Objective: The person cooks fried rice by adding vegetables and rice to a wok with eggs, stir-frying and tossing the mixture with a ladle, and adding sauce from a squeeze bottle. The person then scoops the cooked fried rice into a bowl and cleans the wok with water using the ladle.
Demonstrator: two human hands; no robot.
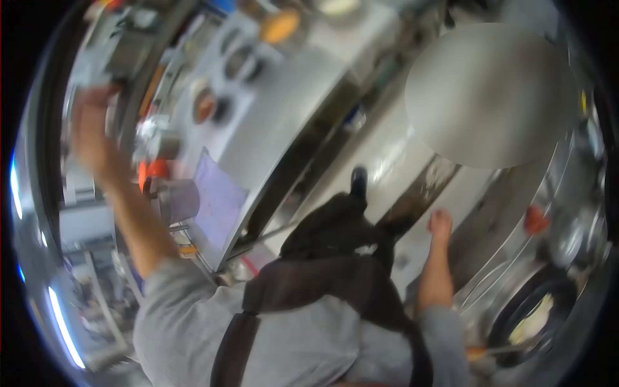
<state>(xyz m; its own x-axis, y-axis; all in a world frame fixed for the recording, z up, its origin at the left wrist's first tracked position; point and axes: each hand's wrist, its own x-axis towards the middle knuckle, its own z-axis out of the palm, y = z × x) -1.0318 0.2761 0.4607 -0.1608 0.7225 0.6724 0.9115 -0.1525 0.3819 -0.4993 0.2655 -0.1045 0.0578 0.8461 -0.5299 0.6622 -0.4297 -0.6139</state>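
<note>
My left hand (93, 132) is raised at the far left beside the upright edge of a metal shelf or frame (147, 64). Motion smears its fingers, so I cannot make out their shape or whether they hold anything. Below that forearm are a metal pot (179, 201) and a pale purple cloth (216, 201) at the near end of a steel counter (284, 97). On the right, my right hand (440, 224) hangs low over the aisle with its fingers curled in. Nothing shows in it, and it appears to touch nothing.
Blurred containers, one with orange contents (280, 26), stand along the counter. At lower right a black pan (500, 329) holds pale food (534, 319), near a red-orange object (536, 220). The floor (380, 158) runs between counter and cooking side. A blurred grey oval hides the upper right.
</note>
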